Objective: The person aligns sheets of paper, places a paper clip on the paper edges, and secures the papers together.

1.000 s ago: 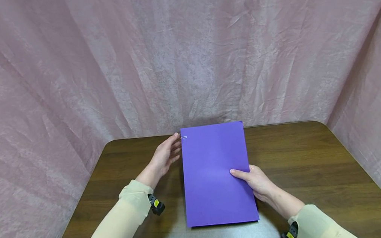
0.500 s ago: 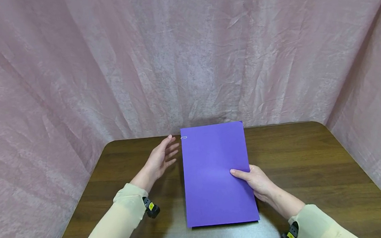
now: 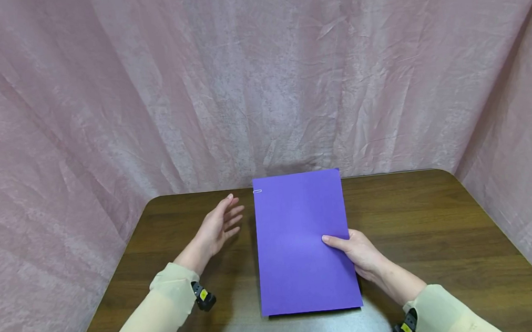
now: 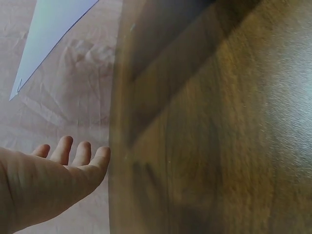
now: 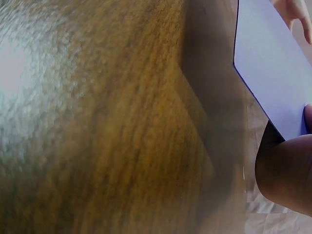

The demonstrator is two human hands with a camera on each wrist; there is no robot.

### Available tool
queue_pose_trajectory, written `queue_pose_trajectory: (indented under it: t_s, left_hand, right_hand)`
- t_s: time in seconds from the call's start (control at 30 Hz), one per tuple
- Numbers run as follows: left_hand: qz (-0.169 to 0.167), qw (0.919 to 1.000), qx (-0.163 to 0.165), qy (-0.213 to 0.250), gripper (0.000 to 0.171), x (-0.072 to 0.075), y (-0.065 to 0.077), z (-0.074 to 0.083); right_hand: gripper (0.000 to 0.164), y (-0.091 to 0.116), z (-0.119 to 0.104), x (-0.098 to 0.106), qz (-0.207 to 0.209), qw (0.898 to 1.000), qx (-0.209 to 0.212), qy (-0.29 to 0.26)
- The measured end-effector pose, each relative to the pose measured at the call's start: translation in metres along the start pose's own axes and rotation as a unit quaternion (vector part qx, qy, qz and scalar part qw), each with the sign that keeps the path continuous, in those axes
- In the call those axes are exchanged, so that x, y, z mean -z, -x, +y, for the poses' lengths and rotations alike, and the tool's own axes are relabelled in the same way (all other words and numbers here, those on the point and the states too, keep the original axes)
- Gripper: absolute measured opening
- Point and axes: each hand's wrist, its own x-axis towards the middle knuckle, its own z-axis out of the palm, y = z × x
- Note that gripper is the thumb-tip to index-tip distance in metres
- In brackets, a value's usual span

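Purple paper sheets (image 3: 298, 210), seemingly a thin stack, are held up over the table in the head view. A white paper clip (image 3: 257, 191) sits on their left edge near the top corner. My right hand (image 3: 361, 250) grips the right edge, its thumb on the front face and its other fingers hidden behind. To the left, my left hand (image 3: 214, 228) hovers apart from the paper with fingers spread and holding nothing. The left wrist view shows that hand (image 4: 58, 180) below the paper's corner (image 4: 46, 44). In the right wrist view the paper (image 5: 273, 63) rises past my thumb.
A brown wood-grain table (image 3: 423, 226) lies beneath, with a bright light reflection near its front. Pink curtains (image 3: 258, 82) hang behind the table and along its sides. Each wrist wears a small black camera, such as the left one (image 3: 204, 298).
My left hand has drawn away from the clipped edge, moving left and slightly toward me. The right hand and the purple paper have stayed almost still.
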Motion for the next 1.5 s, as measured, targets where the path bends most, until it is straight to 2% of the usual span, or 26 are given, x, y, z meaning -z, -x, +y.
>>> queue_pose_trajectory:
  t_s: [0.2,0.43,0.77,1.1,1.3,1.5]
  left_hand:
    - [-0.009,0.9999,0.012,-0.007,0.075,0.003,0.008,-0.005]
    - [-0.037,0.9991,0.023,-0.002,0.075,0.0,0.019,-0.018]
    - [-0.077,0.9964,0.033,0.005,0.074,-0.013,0.033,-0.034]
    - [-0.107,0.9933,0.043,0.004,0.078,-0.032,0.044,-0.044]
    - [-0.127,0.9896,0.063,0.02,0.064,-0.045,0.05,-0.05]
    - [-0.126,0.9884,0.067,0.052,0.034,-0.053,0.051,-0.054]
  right_hand:
    - [0.02,0.001,-0.003,0.001,0.007,1.0,0.002,0.006]
    - [0.017,0.002,-0.005,0.002,0.011,1.0,0.006,-0.003]
    - [0.013,0.002,-0.007,0.004,0.013,1.0,0.009,-0.011]
    - [0.019,0.002,-0.007,0.005,0.021,1.0,0.01,-0.006]
    - [0.019,0.001,-0.009,0.003,0.032,0.999,0.009,-0.005]
    - [0.016,0.0,-0.009,0.002,0.033,0.999,0.009,-0.008]
